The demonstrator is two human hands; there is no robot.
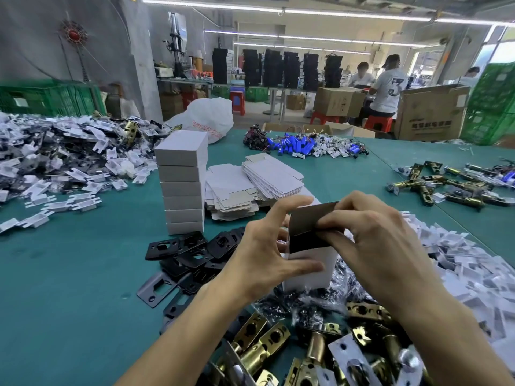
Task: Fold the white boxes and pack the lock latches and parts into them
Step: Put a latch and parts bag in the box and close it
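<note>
Green worktop (69, 274), cluttered all round.
Heaps of white plastic parts (55, 157) at far left and also along the right edge.
Stack of folded boxes (182, 188) stands upright left of centre. Flat box blanks (250, 185) lie in loose piles just beside it on the right.
Brass latches (264, 346) are piled at the near edge, under both forearms.
Black plates (195, 254) are spread in front of the stack, overlapping.
White box (309, 271) is at centre, held upright above the near clutter, with its top not closed.
Left hand (264, 254) is spread wide and holds the box: thumb flat across the white front, fingers round the left edge.
Right hand (370, 232) has its fingers curled and pinches the dark flap (303, 218) at the box top.
</note>
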